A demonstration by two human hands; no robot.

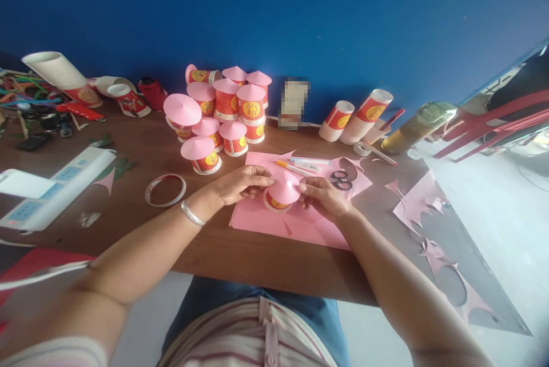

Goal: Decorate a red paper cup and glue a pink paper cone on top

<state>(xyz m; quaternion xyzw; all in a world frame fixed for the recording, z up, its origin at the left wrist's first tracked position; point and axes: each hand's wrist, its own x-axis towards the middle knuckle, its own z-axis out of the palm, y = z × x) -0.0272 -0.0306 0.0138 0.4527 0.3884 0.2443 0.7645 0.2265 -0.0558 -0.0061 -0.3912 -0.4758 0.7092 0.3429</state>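
Both hands grip a small red paper cup (274,202) capped by a pink paper cone (283,187), held just above a stack of pink paper sheets (261,221) on the brown table (128,207). My left hand (242,183) pinches the cone from the left, fingers closed on it; a silver bracelet (191,214) circles that wrist. From the right, my right hand (323,195) closes its fingers on the cone's edge.
Several finished cone-topped cups (223,115) stand behind. Scissors (341,179) and markers (295,168) lie on the pink sheets. A tape ring (165,190), a white power strip (51,190), stacked cups (364,115), a bottle (416,124) and pink offcuts (420,207) surround them.
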